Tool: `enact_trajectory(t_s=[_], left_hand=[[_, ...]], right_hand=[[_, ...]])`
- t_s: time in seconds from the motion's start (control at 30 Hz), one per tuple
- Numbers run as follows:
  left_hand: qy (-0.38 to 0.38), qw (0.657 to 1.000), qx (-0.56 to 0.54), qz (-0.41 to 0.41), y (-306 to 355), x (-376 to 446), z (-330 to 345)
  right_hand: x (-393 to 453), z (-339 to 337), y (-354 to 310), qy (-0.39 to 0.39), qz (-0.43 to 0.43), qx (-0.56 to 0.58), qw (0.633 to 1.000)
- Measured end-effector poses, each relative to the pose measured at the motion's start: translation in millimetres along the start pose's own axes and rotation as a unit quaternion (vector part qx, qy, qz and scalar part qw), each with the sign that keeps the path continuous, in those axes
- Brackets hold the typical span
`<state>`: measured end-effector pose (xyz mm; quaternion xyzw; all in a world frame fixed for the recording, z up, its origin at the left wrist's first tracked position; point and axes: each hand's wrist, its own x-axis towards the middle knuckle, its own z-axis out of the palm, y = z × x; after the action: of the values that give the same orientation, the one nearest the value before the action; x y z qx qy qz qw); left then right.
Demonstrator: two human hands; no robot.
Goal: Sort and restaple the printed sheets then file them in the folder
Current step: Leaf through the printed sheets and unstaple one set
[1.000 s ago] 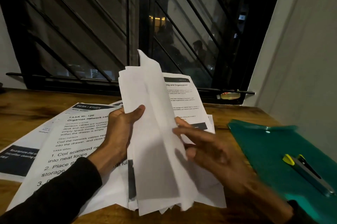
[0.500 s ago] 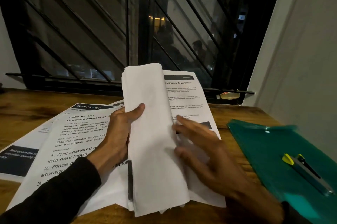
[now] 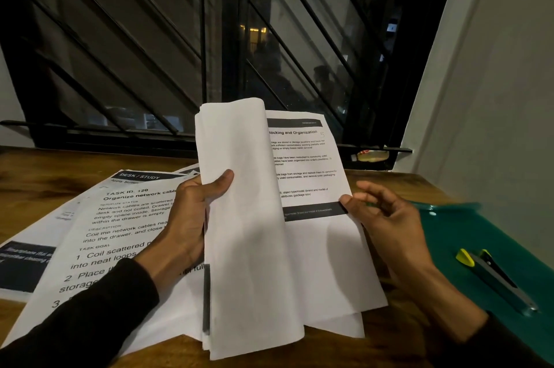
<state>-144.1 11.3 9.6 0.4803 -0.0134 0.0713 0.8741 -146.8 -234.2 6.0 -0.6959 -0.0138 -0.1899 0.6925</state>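
The left hand [image 3: 192, 217] grips a sheaf [image 3: 248, 232] of sheets folded back on themselves, thumb across the blank front, fingers behind. The sheaf stands nearly upright between the two hands, its lower edges fanned just above the desk [image 3: 36, 164]. The right hand [image 3: 386, 220] pinches the right edge of the exposed page [image 3: 305, 164] at its dark footer band, thumb on the printed face, the other fingers loosely curled behind the edge. That page faces the camera and shows a heading ending "Organization".

Left of the left hand and partly under its wrist, loose sheets [image 3: 126, 217] lie flat and overlapping on the desk, the top one headed "DESK / STUDY".

Right of the right hand lies a green folder [image 3: 455, 229], flat on the desk. On it, nearer than the hand, rests a grey stapler [image 3: 497, 280] with yellow ends.

Beyond the hands stands a barred window [image 3: 209, 38], dark outside, with a small bottle [image 3: 370, 155] lying on its sill.
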Motion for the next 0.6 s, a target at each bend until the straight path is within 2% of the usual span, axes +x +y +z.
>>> enact_trajectory(t_s=[0.47, 0.6], left_hand=[[0.002, 1.0, 0.006, 0.008, -1.7, 2.8, -2.2], [0.011, 1.0, 0.012, 0.011, -2.1, 3.4, -2.4]], right_hand=[[-7.2, -0.1, -0.7, -0.006, -0.082, -0.052, 0.995], [-8.5, 0.9, -1.1, -0.002, -0.082, -0.04, 0.996]])
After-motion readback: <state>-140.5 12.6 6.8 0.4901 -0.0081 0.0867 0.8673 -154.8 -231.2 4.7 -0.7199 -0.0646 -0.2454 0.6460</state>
